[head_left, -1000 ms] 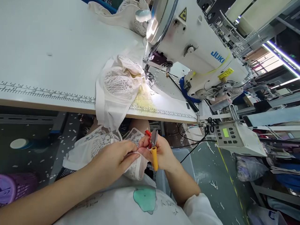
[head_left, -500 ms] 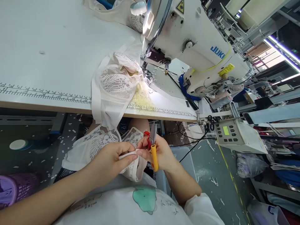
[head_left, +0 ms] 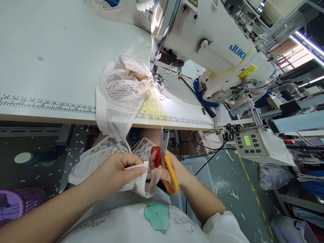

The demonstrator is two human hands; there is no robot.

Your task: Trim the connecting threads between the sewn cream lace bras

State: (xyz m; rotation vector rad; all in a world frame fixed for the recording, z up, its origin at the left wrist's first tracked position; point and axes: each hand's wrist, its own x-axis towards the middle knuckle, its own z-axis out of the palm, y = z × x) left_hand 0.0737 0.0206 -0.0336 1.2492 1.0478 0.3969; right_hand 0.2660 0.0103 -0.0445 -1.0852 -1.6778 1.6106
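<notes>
My left hand (head_left: 124,172) pinches the white edge strip of a lace bra (head_left: 105,148) that lies over my lap. Scissors (head_left: 170,172) with one red and one yellow-orange handle are in my right hand (head_left: 167,168), just right of the pinched strip. Their blades stand apart and point up toward the table edge. Part of the bra's strap loop hangs between the two hands. Another white lace bra (head_left: 124,86) rests on the table by the sewing machine's needle area, its lower part draping over the front edge.
A JUKI sewing machine (head_left: 210,44) stands on the white table (head_left: 50,67), which has a ruler printed along its front edge. The control box (head_left: 253,143) hangs at right. A purple basket (head_left: 24,202) is at lower left; fabric scraps litter the floor.
My right hand has let go of the strip and shifted slightly away from my left fingers. The scissors have swung from nearly closed to open blades. My left hand keeps its pinch.
</notes>
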